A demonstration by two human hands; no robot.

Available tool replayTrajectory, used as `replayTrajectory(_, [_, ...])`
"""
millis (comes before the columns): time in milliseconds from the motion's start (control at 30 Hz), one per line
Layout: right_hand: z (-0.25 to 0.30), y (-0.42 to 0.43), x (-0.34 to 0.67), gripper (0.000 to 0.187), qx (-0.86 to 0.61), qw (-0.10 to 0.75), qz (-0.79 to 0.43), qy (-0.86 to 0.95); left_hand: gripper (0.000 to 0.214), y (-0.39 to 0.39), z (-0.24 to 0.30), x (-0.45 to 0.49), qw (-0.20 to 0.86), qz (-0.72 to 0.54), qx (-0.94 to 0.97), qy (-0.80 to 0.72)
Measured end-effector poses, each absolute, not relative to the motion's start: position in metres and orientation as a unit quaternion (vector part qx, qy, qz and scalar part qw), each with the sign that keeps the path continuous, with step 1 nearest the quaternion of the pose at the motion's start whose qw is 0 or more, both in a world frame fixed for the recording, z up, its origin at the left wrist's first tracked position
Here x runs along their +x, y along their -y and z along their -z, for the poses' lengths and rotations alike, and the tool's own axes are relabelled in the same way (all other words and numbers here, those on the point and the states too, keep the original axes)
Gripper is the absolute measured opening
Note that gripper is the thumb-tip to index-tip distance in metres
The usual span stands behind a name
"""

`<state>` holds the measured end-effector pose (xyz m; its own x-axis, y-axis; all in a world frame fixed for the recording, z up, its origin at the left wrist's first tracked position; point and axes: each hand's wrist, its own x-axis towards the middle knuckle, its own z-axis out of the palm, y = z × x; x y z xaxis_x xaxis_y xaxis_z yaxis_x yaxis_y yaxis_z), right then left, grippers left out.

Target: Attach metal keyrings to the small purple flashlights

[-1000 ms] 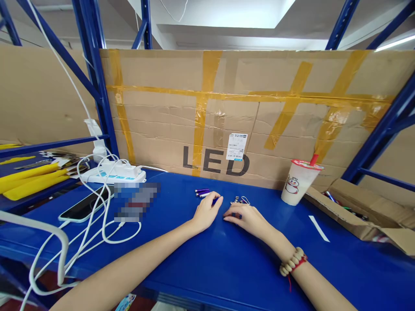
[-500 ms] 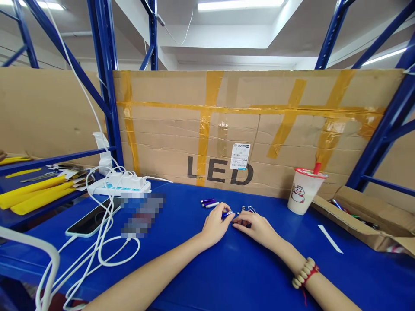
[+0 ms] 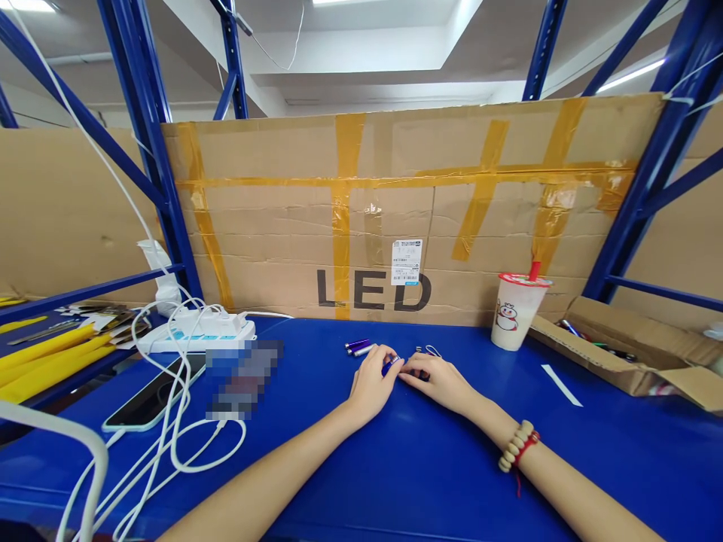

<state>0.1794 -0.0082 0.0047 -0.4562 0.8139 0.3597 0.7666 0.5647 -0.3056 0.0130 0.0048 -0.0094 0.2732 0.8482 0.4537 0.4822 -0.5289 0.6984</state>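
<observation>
Head view: left hand [image 3: 373, 385] clamped on blue piece [image 3: 388, 366], mostly covered; right hand [image 3: 439, 380], can't tell grip.

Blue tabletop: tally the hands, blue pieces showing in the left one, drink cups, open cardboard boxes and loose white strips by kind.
Hands: 2 (left hand, right hand)
Blue piece: 1
Drink cup: 1
Open cardboard box: 1
White strip: 1
Total: 6

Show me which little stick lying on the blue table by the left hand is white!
The white stick, closest to the left hand. The others next to it are purple.
</observation>
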Motion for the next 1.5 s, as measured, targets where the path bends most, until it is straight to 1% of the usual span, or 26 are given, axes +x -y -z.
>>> replayTrajectory(500, [-0.004,0.004,0.181,0.023,-0.478,0.237,-0.083,0.841,0.008,-0.006,0.01,0.012,0.213,-0.442,0.761,-0.425])
replayTrajectory(633, [-0.003,0.001,0.182,0.023,-0.475,0.237,-0.074,0.844,0.014,-0.007,0.01,0.012,0.226,-0.457,0.76,-0.405])
replayTrajectory(800, [-0.002,0.001,0.185,0.021,-0.505,0.239,-0.044,0.828,0.01,-0.007,0.009,0.012,0.247,-0.486,0.756,-0.361])
replayTrajectory(867, [-0.004,0.002,0.185,0.022,-0.516,0.261,-0.045,0.814,0.01,-0.007,0.009,0.012,0.26,-0.483,0.756,-0.358])
replayTrajectory(933, [-0.007,0.004,0.185,0.023,-0.511,0.33,-0.074,0.79,0.011,-0.007,0.008,0.012,0.268,-0.478,0.758,-0.354])
replayTrajectory(1033, [-0.013,0.006,0.181,0.027,-0.471,0.473,-0.199,0.717,0.012,-0.006,0.007,0.011,0.269,-0.474,0.764,-0.346])
replayTrajectory(1100, [-0.018,0.009,0.178,0.03,-0.449,0.523,-0.274,0.671,0.013,-0.005,0.006,0.012,0.262,-0.476,0.768,-0.339])
replayTrajectory(1167, [-0.021,0.011,0.176,0.029,-0.433,0.543,-0.304,0.652,0.012,-0.005,0.005,0.012,0.254,-0.478,0.772,-0.333])
replayTrajectory(1233, [-0.022,0.013,0.174,0.026,-0.418,0.546,-0.315,0.654,0.011,-0.003,0.004,0.012,0.248,-0.478,0.777,-0.327])
replayTrajectory(1500, [-0.02,0.011,0.177,0.022,-0.425,0.513,-0.31,0.678,0.01,0.0,0.002,0.012,0.246,-0.474,0.784,-0.316])
